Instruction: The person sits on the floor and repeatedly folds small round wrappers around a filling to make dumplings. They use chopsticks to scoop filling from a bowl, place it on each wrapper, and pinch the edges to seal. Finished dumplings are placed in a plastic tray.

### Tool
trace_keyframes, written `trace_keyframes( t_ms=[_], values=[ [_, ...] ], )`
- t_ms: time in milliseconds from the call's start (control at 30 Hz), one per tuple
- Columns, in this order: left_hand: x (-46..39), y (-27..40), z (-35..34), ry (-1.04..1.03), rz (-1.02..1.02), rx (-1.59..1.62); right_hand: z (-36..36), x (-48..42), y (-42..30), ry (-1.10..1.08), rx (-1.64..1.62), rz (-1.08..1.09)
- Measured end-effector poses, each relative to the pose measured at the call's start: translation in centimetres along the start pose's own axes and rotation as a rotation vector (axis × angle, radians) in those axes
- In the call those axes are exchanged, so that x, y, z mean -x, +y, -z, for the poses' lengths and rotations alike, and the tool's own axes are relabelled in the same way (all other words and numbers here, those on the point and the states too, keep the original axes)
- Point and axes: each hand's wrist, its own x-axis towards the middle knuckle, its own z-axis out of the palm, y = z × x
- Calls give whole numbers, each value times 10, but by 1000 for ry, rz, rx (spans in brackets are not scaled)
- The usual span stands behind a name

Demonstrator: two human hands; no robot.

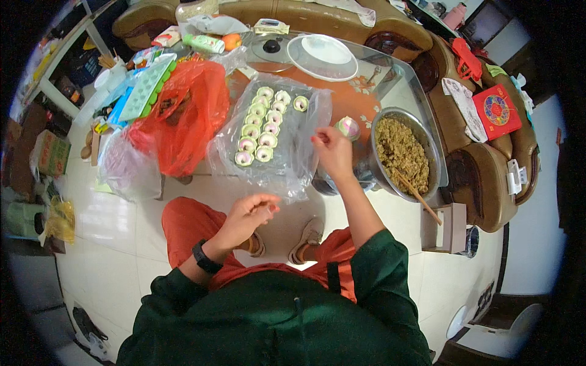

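Observation:
My left hand (251, 214) hovers over the floor in front of the table, fingers curled; whether something small is between them I cannot tell. Over the tray's right edge is my right hand (334, 148), its fingers bent near a stack of round pink and green wrappers (349, 128). Whether it holds anything is unclear. Two rows of ring-shaped green and pink dumplings (253, 120) lie on a dark tray lined with clear plastic (295, 158), with a single dumpling (301, 103) to their right. A steel bowl (438, 158) of brown-green filling (400, 151) stands at the right with a wooden utensil (414, 194) in it.
Left of the tray lie a red plastic bag (201, 110) and a green moulded tray (149, 87). A glass lid (270, 48) and a white-rimmed round cover (322, 57) are behind it. Brown leather sofas (485, 187) border the table (407, 68). A carton (451, 228) stands at lower right.

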Motion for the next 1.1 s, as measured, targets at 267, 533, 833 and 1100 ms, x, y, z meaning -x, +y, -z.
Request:
trace_keyframes(
  t_ms=[267,533,833,1100],
  values=[
    [-39,-32,-15,-503,267,-496,-90,-89,27,-74,213,4],
    [-94,-192,2,-160,294,-449,-117,-109,20,-222,182,-127],
    [-94,-160,-4,-309,271,-644,-123,-116,27,-186,113,-61],
    [-95,-157,-9,-316,302,-566,-126,-113,41,-111,-75,-120]
  ],
)
